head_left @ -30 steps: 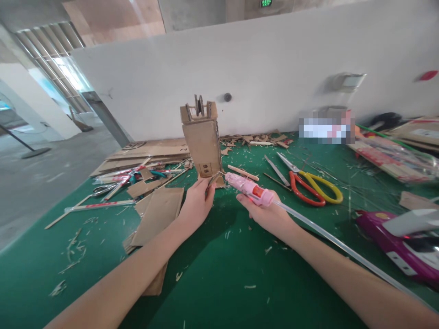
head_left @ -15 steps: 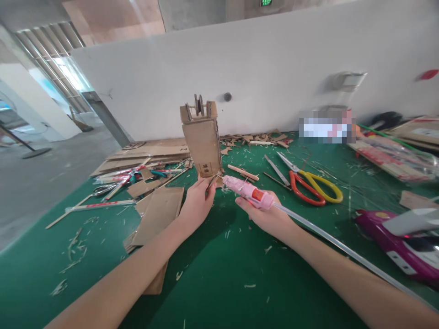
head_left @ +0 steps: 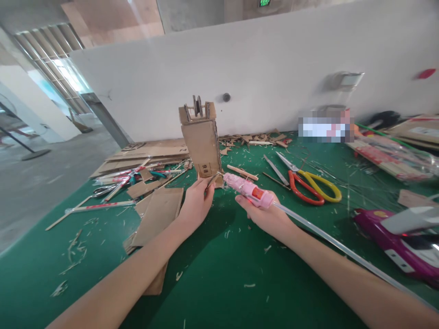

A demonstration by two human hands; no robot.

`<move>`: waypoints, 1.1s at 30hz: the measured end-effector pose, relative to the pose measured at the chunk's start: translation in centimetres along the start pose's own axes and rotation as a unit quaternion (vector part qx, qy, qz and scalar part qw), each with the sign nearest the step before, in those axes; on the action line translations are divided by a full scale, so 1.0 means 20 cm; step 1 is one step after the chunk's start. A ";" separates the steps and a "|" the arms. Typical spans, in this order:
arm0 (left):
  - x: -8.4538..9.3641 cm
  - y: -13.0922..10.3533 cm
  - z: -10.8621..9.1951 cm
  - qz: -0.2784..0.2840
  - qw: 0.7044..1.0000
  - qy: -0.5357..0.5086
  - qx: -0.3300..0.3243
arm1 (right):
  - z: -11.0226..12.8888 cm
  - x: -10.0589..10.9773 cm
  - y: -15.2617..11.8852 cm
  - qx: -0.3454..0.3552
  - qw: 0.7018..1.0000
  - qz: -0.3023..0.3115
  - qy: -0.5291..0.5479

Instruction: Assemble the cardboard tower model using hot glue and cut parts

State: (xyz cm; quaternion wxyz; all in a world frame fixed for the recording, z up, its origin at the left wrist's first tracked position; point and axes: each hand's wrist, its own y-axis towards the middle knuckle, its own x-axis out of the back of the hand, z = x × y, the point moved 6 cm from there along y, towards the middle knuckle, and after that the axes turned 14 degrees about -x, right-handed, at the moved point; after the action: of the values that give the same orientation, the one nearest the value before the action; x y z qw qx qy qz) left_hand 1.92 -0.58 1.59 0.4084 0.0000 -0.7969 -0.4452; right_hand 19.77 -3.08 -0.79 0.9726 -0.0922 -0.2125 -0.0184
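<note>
My right hand (head_left: 265, 212) is wrapped round a pink hot glue gun (head_left: 242, 185), its nozzle pointing left. A long clear glue stick (head_left: 329, 240) trails from the gun's back end towards the lower right. My left hand (head_left: 197, 201) is closed on a small cardboard piece (head_left: 211, 181), partly hidden by the fingers, close to the nozzle tip. Just behind that hand stands an upright cardboard tower (head_left: 201, 146) with a small cardboard pulley wheel (head_left: 197, 106) between two uprights at its top. I cannot tell whether the small piece touches the tower.
Scissors (head_left: 310, 185) with red and yellow handles lie to the right, beside a blade (head_left: 276, 169). Cardboard pieces (head_left: 159, 214) and wrapped sticks (head_left: 103, 205) lie to the left. A purple device (head_left: 391, 242) sits at the right. Scraps line the white wall (head_left: 257, 82).
The nozzle tip has shifted very slightly relative to the small cardboard piece. Both hands keep their holds, and the tower stays where it was; the view has moved a little.
</note>
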 end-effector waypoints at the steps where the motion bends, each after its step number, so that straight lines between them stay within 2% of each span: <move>1: 0.00 0.00 0.00 0.003 1.000 -0.001 -0.003 | 0.00 0.01 0.00 -0.002 1.000 -0.009 -0.003; 6: 0.01 0.00 -0.01 0.003 1.000 -0.001 -0.001 | 0.00 0.01 0.01 -0.003 1.000 -0.020 0.004; 21: -0.01 0.00 0.00 0.000 1.000 0.011 0.007 | 0.00 -0.02 0.00 -0.001 1.000 0.019 0.005; 28: -0.02 0.00 0.01 0.014 1.000 0.022 0.016 | -0.02 -0.02 0.00 0.047 0.998 0.030 -0.022; 33: -0.02 0.00 0.00 0.019 0.999 0.022 0.013 | -0.01 -0.02 -0.01 0.046 0.998 0.027 -0.018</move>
State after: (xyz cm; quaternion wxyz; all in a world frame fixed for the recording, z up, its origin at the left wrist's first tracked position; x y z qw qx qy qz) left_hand 2.08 -0.40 1.33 0.4346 0.0001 -0.7930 -0.4269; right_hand 19.38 -3.23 -1.08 0.9720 -0.0536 -0.2278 0.0194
